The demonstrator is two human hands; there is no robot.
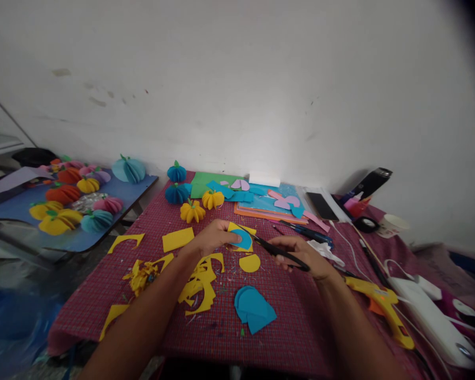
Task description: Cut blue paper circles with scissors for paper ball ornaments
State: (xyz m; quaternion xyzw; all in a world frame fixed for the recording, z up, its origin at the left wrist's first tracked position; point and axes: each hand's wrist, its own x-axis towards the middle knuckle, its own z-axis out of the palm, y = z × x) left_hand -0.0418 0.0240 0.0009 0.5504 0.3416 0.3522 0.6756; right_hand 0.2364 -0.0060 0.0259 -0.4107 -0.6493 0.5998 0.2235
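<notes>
My left hand (220, 236) pinches a yellow paper piece (252, 230) with a blue rounded paper piece (244, 240) lying on top of it. In my right hand (295, 252) is a pair of black-handled scissors (275, 250), its blades at the right edge of the yellow paper. Just below the blades lies a cut yellow rounded piece (249, 263). Closer to me rests a small stack of blue rounded paper pieces (254, 310). Left of these, yellow paper offcuts (200, 287) are heaped beside my left forearm, and a yellow rectangle (178, 240) lies flat behind it.
Finished paper pumpkins (192, 211) stand at the table's back left, with more on a blue side table (114, 227). Coloured sheets (269, 211) lie at the back. On the right are a phone (322, 206), a yellow glue gun (383, 306), a paper cup (391, 225) and a white power strip (431, 322).
</notes>
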